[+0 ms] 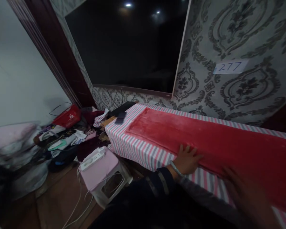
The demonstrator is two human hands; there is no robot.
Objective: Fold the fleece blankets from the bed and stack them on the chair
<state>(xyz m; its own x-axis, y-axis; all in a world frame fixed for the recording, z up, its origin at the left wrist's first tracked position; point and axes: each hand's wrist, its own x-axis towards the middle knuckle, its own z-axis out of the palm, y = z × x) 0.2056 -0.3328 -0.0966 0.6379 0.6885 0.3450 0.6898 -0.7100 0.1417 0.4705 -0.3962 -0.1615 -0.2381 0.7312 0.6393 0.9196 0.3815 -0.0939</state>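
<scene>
A long red plush cloth (212,136) lies flat over a striped pink, grey and white tablecloth (138,148). My left hand (187,159), with a bracelet at the wrist, rests on the red cloth's near edge with its fingers spread. To its right, my right hand (248,190) is over the same near edge, smeared by motion. Its fingers look stretched out, and nothing shows in them. Whether it touches the cloth I cannot tell.
A pink stool (97,173) bearing a white power strip (92,159) stands at the left, its cables trailing to the floor. Behind it are heaped clothes (69,140) and a red basket (68,116). A large television (133,47) hangs above the covered surface.
</scene>
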